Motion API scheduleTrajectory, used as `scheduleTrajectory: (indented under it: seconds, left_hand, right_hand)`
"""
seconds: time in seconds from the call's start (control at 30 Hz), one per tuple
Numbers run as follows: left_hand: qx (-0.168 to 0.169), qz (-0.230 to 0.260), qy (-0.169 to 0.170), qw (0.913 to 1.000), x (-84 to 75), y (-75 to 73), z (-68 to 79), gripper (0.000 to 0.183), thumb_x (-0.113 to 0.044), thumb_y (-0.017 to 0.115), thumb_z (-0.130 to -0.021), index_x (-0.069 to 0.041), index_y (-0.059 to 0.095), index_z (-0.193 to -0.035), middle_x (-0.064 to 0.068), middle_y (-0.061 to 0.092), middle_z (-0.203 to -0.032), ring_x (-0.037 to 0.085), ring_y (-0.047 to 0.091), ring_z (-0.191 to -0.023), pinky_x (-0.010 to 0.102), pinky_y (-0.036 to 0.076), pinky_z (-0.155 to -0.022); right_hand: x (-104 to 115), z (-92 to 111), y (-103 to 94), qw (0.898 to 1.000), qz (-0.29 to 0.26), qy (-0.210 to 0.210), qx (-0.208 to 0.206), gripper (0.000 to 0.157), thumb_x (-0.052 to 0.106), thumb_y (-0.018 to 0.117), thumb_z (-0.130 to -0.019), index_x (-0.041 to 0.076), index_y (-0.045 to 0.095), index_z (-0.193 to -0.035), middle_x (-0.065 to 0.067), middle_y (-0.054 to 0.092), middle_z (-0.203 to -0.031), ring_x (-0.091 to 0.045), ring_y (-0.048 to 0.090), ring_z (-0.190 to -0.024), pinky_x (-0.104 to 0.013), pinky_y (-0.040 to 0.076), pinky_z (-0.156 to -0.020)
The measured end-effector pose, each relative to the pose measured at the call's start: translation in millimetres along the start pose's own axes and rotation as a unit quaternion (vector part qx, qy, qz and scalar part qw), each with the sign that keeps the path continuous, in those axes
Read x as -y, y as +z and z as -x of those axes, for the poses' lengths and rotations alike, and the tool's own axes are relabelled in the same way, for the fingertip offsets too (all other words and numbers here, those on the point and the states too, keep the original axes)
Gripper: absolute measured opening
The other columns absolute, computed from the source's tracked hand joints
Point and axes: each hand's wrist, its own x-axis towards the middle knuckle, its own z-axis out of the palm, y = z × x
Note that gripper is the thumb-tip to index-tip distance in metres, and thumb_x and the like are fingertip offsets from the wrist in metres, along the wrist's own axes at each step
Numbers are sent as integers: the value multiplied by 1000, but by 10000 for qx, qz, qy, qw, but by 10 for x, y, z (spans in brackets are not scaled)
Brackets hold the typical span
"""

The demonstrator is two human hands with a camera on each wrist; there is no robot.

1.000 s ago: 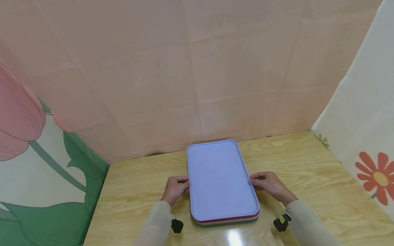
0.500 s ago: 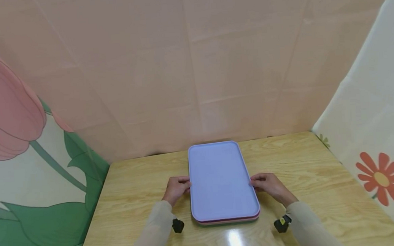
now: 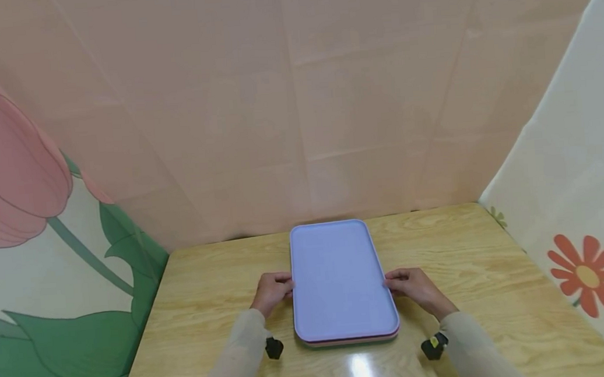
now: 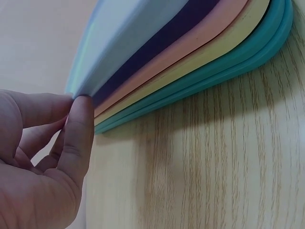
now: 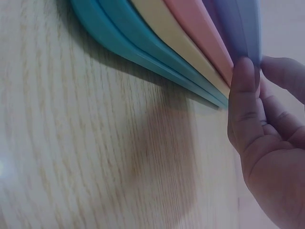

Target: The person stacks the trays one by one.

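A lavender tray (image 3: 340, 279) lies uppermost on a stack in the middle of the head view. My left hand (image 3: 271, 290) pinches its left long edge between thumb and finger, and my right hand (image 3: 416, 288) pinches the right edge the same way. Beneath it are a pink tray (image 5: 195, 28), a yellow tray (image 5: 167, 33) and teal trays (image 5: 124, 47) at the bottom. Both wrist views show a dark gap between the lavender tray and the pink one. The fingers farther under the rim are partly hidden.
The stack rests on a wood-grain table (image 3: 210, 311), its far end near a beige cloth backdrop (image 3: 297, 124). A tulip-print panel (image 3: 11, 162) stands at the left, and a white cloth (image 3: 568, 164) with a red flower at the right. Black devices sit at both wrists.
The lavender tray appears slightly lower in the head view, its far edge most of all, and the band under its near edge looks thinner. Both hands keep their pinch.
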Motion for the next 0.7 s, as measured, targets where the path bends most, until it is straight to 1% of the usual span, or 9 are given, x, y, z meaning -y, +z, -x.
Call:
scheduleTrajectory:
  seconds: [0.13, 0.33, 0.53, 0.7]
  left_hand:
    - [-27, -37, 54, 10000, 23, 14, -1, 25, 7, 66, -89, 13, 69, -113, 22, 70, -104, 14, 65, -78, 36, 62, -75]
    - [-57, -131, 170, 9998, 58, 41, -6, 24, 7, 66, -88, 13, 70, -111, 20, 71, -100, 12, 64, -73, 27, 60, -66]
    - [-89, -180, 146, 9997, 53, 59, 0, 24, 7, 66, -88, 13, 70, -111, 19, 71, -100, 11, 64, -71, 26, 60, -65]
    - [-102, -231, 105, 9996, 53, 65, -3, 24, 5, 67, -89, 11, 70, -112, 17, 71, -99, 10, 64, -71, 24, 59, -65]
  right_hand:
    - [-7, 13, 1, 10000, -14, 8, -6, 29, 7, 69, -94, -16, 63, -111, -10, 71, -95, -17, 68, -83, -34, 60, -79]
    - [-8, 30, -3, 10000, 67, 42, -44, 30, 7, 69, -93, -16, 63, -111, -11, 71, -97, -17, 68, -84, -32, 60, -77]
    - [-13, 34, -7, 9999, 106, 43, -103, 29, 8, 70, -93, -15, 64, -111, -13, 71, -98, -17, 67, -86, -34, 60, -79]
    - [-11, 34, -15, 9998, 124, 36, -139, 29, 7, 70, -93, -15, 64, -110, -12, 71, -97, -15, 67, -85, -32, 60, -78]
